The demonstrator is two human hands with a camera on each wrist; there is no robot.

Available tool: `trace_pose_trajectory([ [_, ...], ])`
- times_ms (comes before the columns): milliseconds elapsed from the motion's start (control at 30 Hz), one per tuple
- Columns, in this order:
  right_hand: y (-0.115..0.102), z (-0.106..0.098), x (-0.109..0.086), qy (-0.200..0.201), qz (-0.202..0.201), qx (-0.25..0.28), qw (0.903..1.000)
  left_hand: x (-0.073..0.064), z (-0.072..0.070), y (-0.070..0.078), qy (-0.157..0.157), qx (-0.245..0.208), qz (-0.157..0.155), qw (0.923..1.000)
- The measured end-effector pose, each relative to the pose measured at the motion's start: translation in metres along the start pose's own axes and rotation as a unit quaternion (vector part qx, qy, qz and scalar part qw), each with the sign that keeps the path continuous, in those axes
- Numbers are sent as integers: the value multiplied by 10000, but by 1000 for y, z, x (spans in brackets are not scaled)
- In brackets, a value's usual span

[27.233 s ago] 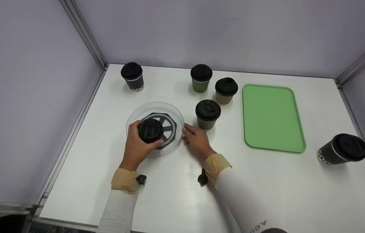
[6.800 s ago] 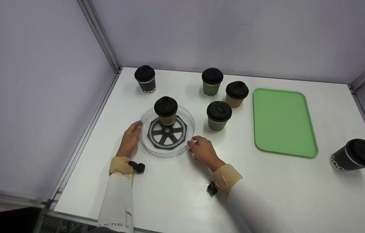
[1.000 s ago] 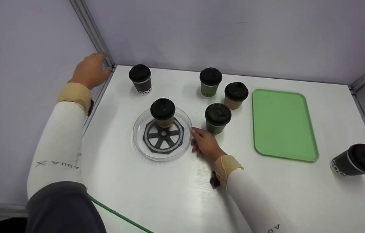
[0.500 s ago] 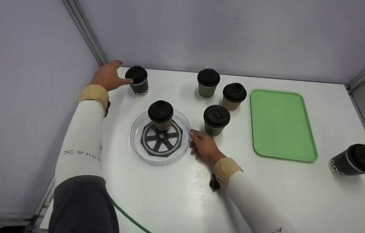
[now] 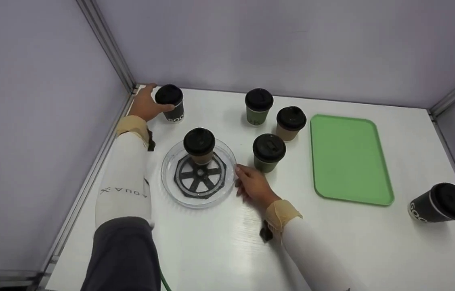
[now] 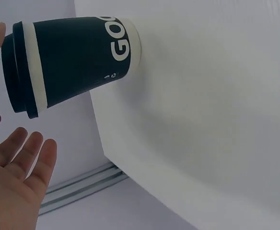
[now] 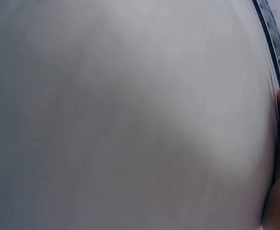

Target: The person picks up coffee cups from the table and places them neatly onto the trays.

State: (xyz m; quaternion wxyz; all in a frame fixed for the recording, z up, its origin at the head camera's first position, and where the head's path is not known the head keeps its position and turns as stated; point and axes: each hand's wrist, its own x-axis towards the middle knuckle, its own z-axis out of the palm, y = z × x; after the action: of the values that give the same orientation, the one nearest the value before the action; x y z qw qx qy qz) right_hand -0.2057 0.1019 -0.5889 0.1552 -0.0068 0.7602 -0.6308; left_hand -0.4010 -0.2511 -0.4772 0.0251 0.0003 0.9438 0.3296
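In the head view, my left hand (image 5: pixel 146 106) is at the dark "GOO" paper coffee cup (image 5: pixel 176 112) at the back left. Its thumb lies in front of the black lid. In the left wrist view, the fingers (image 6: pixel 37 155) are spread, with a gap between them and the cup (image 6: pixel 77 55). My right hand (image 5: pixel 254 185) pinches the right rim of a clear round dish (image 5: pixel 166 184), its other fingers curled. A black spoked wheel shape (image 5: pixel 201 173) shows in the dish, and a brown lidded cup (image 5: pixel 202 157) stands upright towards the dish's back.
Two green lidded cups (image 5: pixel 257 117) (image 5: pixel 267 165) and another brown cup (image 5: pixel 287 132) stand right of the dish. Further right lies a green tray (image 5: pixel 348 161). A second dark "GOO" cup (image 5: pixel 427 208) stands at the far right. Walls border the table's back and sides.
Within the last second, my left hand came from the left wall to the back-left cup. Earlier it held a cup over the dish, then touched the dish's left rim. My right hand stays at the rim.
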Motion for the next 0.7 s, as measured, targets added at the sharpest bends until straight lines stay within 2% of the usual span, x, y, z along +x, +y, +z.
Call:
trace_pose_trajectory([
  [200, 1, 2, -3, -20, -58, -85, 9999, -4, 14, -8, -15, -540, -226, 9983],
  [333, 1, -1, -2, 13, -100, -159, 9998, 0, 26, -9, -35, -624, -166, 9979],
  [433, 1, -1, -1, -16, -78, -212, 9997, 4, 34, -8, 74, -721, -100, 9973],
  [700, 1, 0, 1, -24, -23, -274, 9996, 8, 50, -9, 446, -1304, -259, 9901],
])
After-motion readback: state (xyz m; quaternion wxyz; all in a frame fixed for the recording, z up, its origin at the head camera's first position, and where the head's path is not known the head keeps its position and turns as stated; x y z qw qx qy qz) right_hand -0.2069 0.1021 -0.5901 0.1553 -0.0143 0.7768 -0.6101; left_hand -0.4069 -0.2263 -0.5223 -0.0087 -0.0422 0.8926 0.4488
